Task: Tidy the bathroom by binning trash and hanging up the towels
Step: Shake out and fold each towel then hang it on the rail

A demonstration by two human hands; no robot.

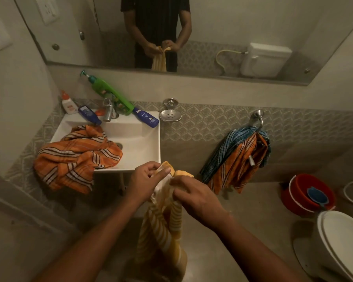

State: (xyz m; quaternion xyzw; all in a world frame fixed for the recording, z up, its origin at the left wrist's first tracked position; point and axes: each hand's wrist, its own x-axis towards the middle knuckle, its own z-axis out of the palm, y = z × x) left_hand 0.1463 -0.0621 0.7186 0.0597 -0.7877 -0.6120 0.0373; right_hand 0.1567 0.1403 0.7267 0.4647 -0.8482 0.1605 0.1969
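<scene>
An orange checked towel (pixel 75 157) lies crumpled over the left rim of the sink (pixel 149 151). In the middle, the left hand (pixel 145 180) and right hand (pixel 194 196) both pinch the top edge of a yellow striped towel (pixel 161 231), which hangs straight down. The towel ring (pixel 258 121) is up and to the right, nearer the right hand, and already carries two towels.

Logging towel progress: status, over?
Both hands grip yellow striped towel. Orange towel still on sink. Wall ring already crowded.
</scene>
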